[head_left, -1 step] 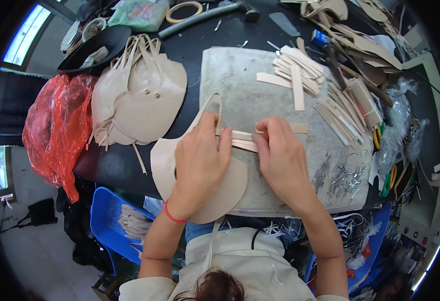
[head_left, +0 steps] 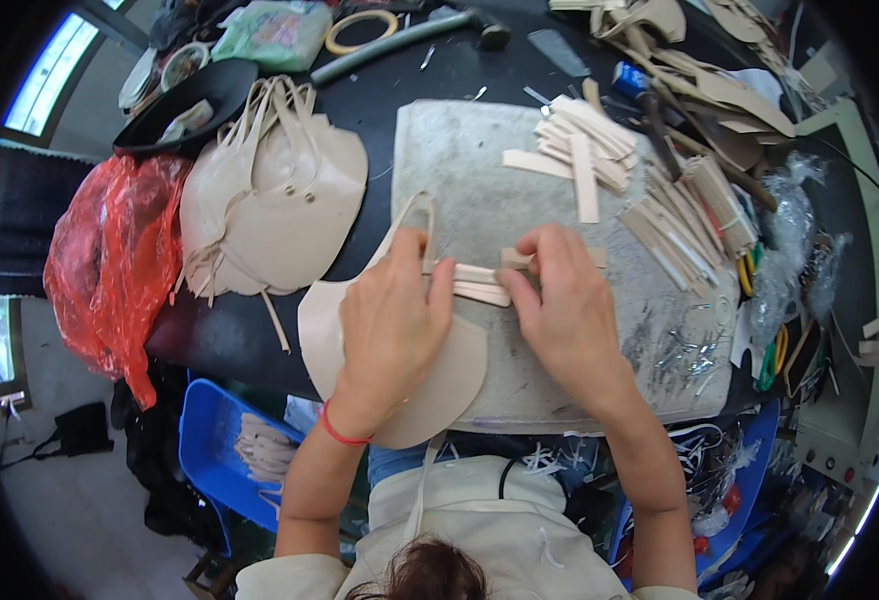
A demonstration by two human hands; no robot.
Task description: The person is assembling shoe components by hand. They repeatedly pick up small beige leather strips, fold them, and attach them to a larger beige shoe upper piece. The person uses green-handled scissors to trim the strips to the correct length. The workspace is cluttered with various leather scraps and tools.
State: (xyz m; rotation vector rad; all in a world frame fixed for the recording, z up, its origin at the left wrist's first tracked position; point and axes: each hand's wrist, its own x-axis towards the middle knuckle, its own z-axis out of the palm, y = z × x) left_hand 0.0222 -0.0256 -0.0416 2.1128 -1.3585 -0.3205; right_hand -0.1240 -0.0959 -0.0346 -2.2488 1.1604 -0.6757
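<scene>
A beige leather-like panel (head_left: 324,325) with rounded edges and a narrow strap loop (head_left: 427,212) lies partly under my left hand (head_left: 396,315). This hand is closed, its thumb and index finger pinching the near ends of a few narrow beige strips (head_left: 481,285) beside the loop. At the strips' other end is my right hand (head_left: 571,310), with curled fingers and its thumb at the tip of the upper strip; the exact contact is partly hidden. A flat beige strip (head_left: 591,257) lies on the grey board just behind the right fingers.
A grey work board (head_left: 449,150) carries piled strips (head_left: 584,140) and scattered small metal pieces (head_left: 684,350). Left stand stacked beige panels (head_left: 299,220) and a red plastic bag (head_left: 109,270). A hammer (head_left: 399,45) lies at the back. Blue bins (head_left: 209,440) sit below the table edge.
The whole view has shifted slightly. My right thumb now uncovers more of the lower strips' ends, and its fingertips sit a little farther apart. The left hand keeps its grip.
</scene>
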